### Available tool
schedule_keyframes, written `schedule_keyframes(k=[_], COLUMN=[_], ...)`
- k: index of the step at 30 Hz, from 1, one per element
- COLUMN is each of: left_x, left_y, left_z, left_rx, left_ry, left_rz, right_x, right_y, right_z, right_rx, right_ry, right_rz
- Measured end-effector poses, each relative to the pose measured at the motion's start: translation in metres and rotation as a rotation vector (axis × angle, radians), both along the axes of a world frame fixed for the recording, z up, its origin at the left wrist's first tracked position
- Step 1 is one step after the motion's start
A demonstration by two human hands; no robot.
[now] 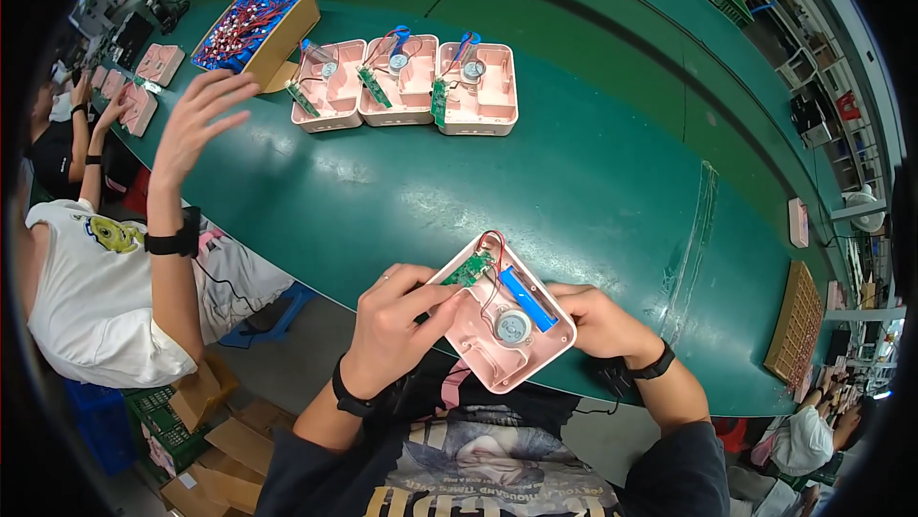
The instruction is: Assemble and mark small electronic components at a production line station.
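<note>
Above the table's near edge I hold an open pink plastic housing (497,364) tilted between both hands. My right hand (602,321) is closed around its right wall. My left hand (397,321) is closed at the left wall, its fingertips against the lower edge of a small green circuit board (469,270); whether they also pinch the board cannot be made out. Inside the housing lie a blue cylindrical battery (529,300) along the right side and a round silver speaker (513,328). Red and black wires (492,240) loop over the far corner.
Three similar pink housings (400,87) with boards and wires stand farther off, beside a cardboard box (304,18) of blue batteries. A co-worker's raised hand (203,120) is at the left. A yellowish divided tray (791,321) lies far right. Cardboard boxes (244,450) stand below left.
</note>
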State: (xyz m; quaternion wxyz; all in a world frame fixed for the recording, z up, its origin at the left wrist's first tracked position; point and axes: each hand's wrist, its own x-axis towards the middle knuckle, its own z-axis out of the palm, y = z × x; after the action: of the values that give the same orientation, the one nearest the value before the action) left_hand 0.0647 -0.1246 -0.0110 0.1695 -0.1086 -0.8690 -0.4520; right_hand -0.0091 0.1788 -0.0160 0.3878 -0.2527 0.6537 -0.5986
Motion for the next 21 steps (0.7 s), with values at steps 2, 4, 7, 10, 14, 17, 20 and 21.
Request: schedule_keyframes(k=[2,4,7,10,14,17,20,21], left_x=[0.003,0.004,0.004,0.000,-0.009,-0.015,-0.027,-0.033], left_y=[-0.003,-0.004,-0.004,-0.003,-0.009,-0.008,-0.007,-0.007], left_z=[-0.001,-0.001,-0.003,-0.006,-0.002,0.010,0.016,0.017], left_rx=[0.000,0.013,0.047,0.049,-0.039,-0.009,-0.035,-0.078], left_ry=[-0.040,-0.056,-0.078,-0.046,0.070,0.036,0.055,0.090], left_rz=[0.016,0.012,-0.005,0.007,0.045,0.100,0.090,0.066], right_x=[-0.007,-0.013,-0.019,-0.023,-0.013,-0.002,-0.003,-0.005], right_y=[0.000,-0.001,0.001,0.003,0.009,0.008,0.002,-0.005], right_z=[0.002,0.003,0.001,-0.009,-0.010,0.001,0.014,0.020], right_rx=[0.051,0.025,-0.021,0.029,0.007,-0.148,-0.140,-0.052], right_ry=[0.279,0.318,0.404,0.366,0.204,-0.037,-0.039,0.075], right_rz=[0.108,0.154,0.235,0.260,-0.005,-0.196,-0.284,-0.266])
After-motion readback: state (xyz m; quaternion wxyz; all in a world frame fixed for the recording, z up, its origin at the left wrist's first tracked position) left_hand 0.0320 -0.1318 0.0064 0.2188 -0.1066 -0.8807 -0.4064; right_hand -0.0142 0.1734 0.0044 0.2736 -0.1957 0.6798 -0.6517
